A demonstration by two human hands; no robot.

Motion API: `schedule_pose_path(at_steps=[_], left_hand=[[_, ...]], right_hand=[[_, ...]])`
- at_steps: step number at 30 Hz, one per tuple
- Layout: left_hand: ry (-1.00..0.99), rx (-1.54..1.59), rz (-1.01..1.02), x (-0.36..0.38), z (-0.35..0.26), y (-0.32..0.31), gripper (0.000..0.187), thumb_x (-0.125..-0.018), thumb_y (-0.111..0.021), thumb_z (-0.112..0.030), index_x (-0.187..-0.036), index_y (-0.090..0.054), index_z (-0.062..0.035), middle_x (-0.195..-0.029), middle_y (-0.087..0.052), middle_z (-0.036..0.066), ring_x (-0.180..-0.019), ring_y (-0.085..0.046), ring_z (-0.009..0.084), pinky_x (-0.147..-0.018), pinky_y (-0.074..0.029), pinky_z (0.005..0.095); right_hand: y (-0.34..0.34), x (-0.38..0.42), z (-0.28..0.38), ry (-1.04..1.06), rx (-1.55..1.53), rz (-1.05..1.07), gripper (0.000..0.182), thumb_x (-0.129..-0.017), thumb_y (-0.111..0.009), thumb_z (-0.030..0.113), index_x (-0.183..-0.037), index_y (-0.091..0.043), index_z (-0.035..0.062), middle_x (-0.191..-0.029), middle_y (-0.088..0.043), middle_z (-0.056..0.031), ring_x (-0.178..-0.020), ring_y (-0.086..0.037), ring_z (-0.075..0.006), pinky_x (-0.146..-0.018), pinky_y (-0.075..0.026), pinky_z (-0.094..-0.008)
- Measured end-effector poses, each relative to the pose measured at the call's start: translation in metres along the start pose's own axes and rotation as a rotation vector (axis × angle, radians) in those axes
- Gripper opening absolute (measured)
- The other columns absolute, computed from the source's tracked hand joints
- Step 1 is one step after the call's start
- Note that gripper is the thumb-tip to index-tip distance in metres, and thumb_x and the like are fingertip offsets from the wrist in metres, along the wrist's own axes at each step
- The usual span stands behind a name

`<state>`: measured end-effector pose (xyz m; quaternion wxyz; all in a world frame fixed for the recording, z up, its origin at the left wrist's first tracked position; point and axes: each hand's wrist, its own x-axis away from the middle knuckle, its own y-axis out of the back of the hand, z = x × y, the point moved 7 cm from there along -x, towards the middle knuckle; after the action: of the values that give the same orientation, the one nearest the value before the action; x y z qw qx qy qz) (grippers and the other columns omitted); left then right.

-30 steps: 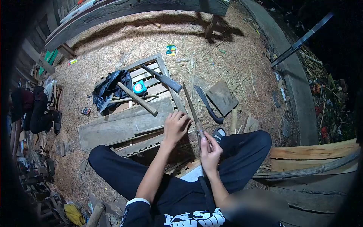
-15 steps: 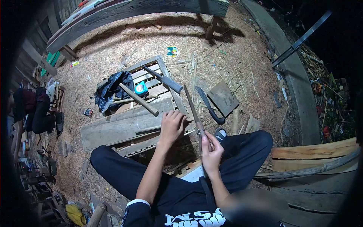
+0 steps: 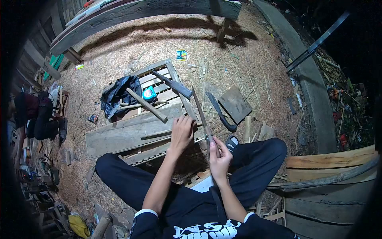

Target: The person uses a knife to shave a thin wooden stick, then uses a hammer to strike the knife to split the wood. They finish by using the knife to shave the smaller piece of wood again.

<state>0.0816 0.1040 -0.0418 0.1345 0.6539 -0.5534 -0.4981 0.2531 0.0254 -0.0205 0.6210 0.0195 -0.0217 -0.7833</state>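
1. Just above the lap, the right hand (image 3: pixel 221 158) grips the knife (image 3: pixel 201 113) handle, blade pointing away.
2. Left of those fingers, the left hand (image 3: pixel 182 132) hovers, fingers curled; whether gripping, I cannot tell.
3. Beyond the fingers, a slatted frame (image 3: pixel 173 72) lies on shavings (image 3: pixel 119 57).
4. Upon it: crumpled bag (image 3: pixel 115 97), contents unclear.

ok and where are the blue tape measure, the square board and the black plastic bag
blue tape measure (image 3: pixel 149 94), head view, its casing
square board (image 3: pixel 235 105), head view, its face
black plastic bag (image 3: pixel 112 98), head view, its crumpled side
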Motion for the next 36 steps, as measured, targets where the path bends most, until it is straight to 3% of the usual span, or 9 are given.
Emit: schedule_pose_path(at_steps=[4, 6, 9, 18, 21, 25, 27, 34, 36], left_hand=[[0.04, 0.023, 0.069, -0.004, 0.003, -0.008, 0.013, -0.093, -0.07, -0.015, -0.1, -0.066, -0.0053, -0.096, -0.065, 0.012, -0.096, -0.06, 0.0317, -0.085, -0.043, 0.0444], [0.03, 0.009, 0.077, -0.007, -0.001, -0.009, 0.014, -0.092, -0.072, -0.016, -0.1, -0.067, -0.0056, -0.097, -0.065, 0.011, -0.096, -0.06, 0.0316, -0.085, -0.044, 0.0442], [0.013, 0.045, 0.038, -0.009, -0.008, -0.001, 0.016, -0.089, -0.076, -0.017, -0.099, -0.069, -0.0066, -0.098, -0.065, 0.009, -0.095, -0.06, 0.0313, -0.084, -0.045, 0.0434], [0.083, 0.08, -0.079, -0.011, 0.002, 0.0, 0.012, -0.086, -0.078, -0.017, -0.092, -0.073, -0.0087, -0.093, -0.065, 0.007, -0.09, -0.06, 0.0296, -0.077, -0.045, 0.0415], [0.122, 0.098, -0.014, -0.015, 0.007, -0.004, 0.015, -0.087, -0.077, -0.019, -0.089, -0.068, -0.0068, -0.092, -0.063, 0.007, -0.091, -0.06, 0.0301, -0.078, -0.045, 0.0433], [0.123, 0.067, -0.01, -0.015, 0.008, -0.002, 0.011, -0.084, -0.078, -0.015, -0.091, -0.072, -0.0087, -0.092, -0.065, 0.007, -0.088, -0.059, 0.0303, -0.076, -0.045, 0.0421], [0.12, 0.077, 0.014, -0.014, 0.007, -0.003, 0.011, -0.083, -0.078, -0.014, -0.089, -0.07, -0.0083, -0.091, -0.065, 0.006, -0.09, -0.059, 0.0305, -0.077, -0.045, 0.0427], [0.075, 0.05, -0.035, -0.01, -0.002, 0.002, 0.017, -0.083, -0.078, -0.018, -0.089, -0.066, -0.0072, -0.093, -0.064, 0.007, -0.092, -0.059, 0.0319, -0.077, -0.046, 0.0448], [0.082, 0.047, -0.032, -0.011, -0.002, -0.001, 0.018, -0.083, -0.078, -0.018, -0.089, -0.066, -0.007, -0.093, -0.063, 0.007, -0.092, -0.059, 0.0321, -0.077, -0.046, 0.0449]], right_hand=[[0.0, -0.003, -0.001, 0.031, -0.006, -0.03, 0.033, -0.104, -0.066, 0.013, -0.129, -0.066, -0.0089, -0.103, -0.072, -0.0055, -0.079, -0.064, -0.0051, -0.067, -0.051, -0.0205], [0.002, -0.004, -0.012, -0.031, -0.033, -0.01, 0.032, -0.104, -0.066, 0.015, -0.129, -0.067, -0.0057, -0.09, -0.068, 0.001, -0.063, -0.054, -0.0005, -0.052, -0.04, -0.0192], [0.0, -0.004, -0.016, -0.017, -0.047, -0.019, 0.031, -0.104, -0.067, 0.017, -0.128, -0.067, -0.0031, -0.082, -0.064, 0.0053, -0.056, -0.044, 0.0018, -0.046, -0.031, -0.0195], [-0.007, -0.018, -0.017, -0.013, -0.041, 0.024, 0.031, -0.104, -0.067, 0.017, -0.128, -0.067, -0.0028, -0.077, -0.062, 0.0065, -0.054, -0.045, 0.0015, -0.046, -0.032, -0.0196], [-0.006, -0.022, -0.018, -0.069, -0.043, 0.067, 0.032, -0.105, -0.066, 0.017, -0.13, -0.067, -0.0027, -0.079, -0.063, 0.0057, -0.055, -0.046, 0.0013, -0.046, -0.032, -0.0197], [-0.005, -0.02, -0.007, -0.063, -0.05, 0.075, 0.033, -0.105, -0.066, 0.017, -0.131, -0.066, -0.0024, -0.082, -0.064, 0.0046, -0.057, -0.047, 0.0008, -0.047, -0.034, -0.0198], [-0.002, -0.016, 0.0, -0.131, 0.026, 0.1, 0.035, -0.104, -0.065, 0.011, -0.13, -0.064, -0.0117, -0.12, -0.072, -0.0153, -0.107, -0.069, -0.0152, -0.093, -0.055, -0.0278], [-0.008, -0.009, -0.003, -0.138, 0.006, 0.026, 0.034, -0.104, -0.064, 0.011, -0.13, -0.064, -0.0114, -0.124, -0.071, -0.0169, -0.112, -0.068, -0.0184, -0.098, -0.054, -0.0314], [-0.009, -0.01, 0.001, 0.047, 0.073, -0.008, 0.034, -0.105, -0.065, 0.015, -0.129, -0.066, -0.0083, -0.107, -0.073, -0.0093, -0.09, -0.067, -0.0079, -0.079, -0.055, -0.0239]])
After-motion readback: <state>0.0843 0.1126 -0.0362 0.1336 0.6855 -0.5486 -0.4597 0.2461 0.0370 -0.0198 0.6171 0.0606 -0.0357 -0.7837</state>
